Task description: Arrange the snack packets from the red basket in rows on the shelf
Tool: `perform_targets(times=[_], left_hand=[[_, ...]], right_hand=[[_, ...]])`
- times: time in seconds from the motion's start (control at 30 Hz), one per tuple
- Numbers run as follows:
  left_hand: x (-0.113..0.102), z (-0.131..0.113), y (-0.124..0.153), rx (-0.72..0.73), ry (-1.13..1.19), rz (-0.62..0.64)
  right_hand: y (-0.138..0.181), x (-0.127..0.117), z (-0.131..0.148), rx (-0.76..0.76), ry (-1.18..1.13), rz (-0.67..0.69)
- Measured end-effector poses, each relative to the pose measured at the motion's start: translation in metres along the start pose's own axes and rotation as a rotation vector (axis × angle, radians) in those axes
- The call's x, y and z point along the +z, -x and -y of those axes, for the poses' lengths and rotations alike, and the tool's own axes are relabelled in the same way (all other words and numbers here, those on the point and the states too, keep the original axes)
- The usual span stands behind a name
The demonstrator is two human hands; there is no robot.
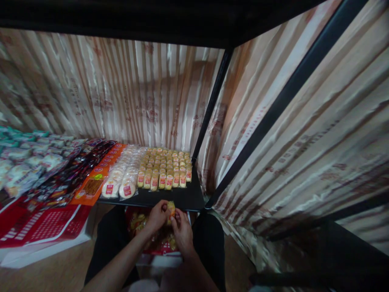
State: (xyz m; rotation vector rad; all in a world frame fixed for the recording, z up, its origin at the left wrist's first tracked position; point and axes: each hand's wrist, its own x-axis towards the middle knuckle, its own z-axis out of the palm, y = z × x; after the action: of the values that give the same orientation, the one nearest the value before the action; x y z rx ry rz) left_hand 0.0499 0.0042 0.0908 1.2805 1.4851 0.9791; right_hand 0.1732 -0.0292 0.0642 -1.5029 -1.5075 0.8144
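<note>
My left hand (156, 217) and my right hand (182, 229) meet just below the front edge of a low black shelf (182, 198). Together they pinch one small yellow snack packet (171, 210), fingers closed on it from both sides. Beneath my hands, between my knees, sits a red box (142, 231) holding more yellow packets. On the shelf, rows of the same small packets with red labels (165, 168) stand in a tight block at the right end.
Left of the block lie stacks of round white cakes (121, 178), orange packets (94, 184), dark wrapped snacks (69, 178) and pale bags (21, 162). A red basket (45, 225) sits at the left. Striped curtain (136, 97) and black frame posts (212, 101) enclose the shelf.
</note>
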Motion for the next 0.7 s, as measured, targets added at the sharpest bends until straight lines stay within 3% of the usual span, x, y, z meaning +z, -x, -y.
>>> perform_targets(times=[0.2, 0.53, 0.6, 0.7], left_hand=[[0.006, -0.013, -0.004, 0.051, -0.171, -0.016], [0.0, -0.031, -0.004, 0.037, -0.234, -0.037], [-0.004, -0.043, 0.001, 0.104, -0.233, -0.043], [-0.013, -0.076, 0.019, 0.357, -0.233, -0.028]], right_hand=[[-0.007, -0.007, 0.011, -0.059, 0.198, -0.045], [-0.022, 0.003, 0.009, 0.013, 0.096, -0.047], [-0.028, 0.004, 0.009, 0.03, 0.065, -0.051], [-0.038, 0.003, 0.009, 0.065, 0.063, -0.07]])
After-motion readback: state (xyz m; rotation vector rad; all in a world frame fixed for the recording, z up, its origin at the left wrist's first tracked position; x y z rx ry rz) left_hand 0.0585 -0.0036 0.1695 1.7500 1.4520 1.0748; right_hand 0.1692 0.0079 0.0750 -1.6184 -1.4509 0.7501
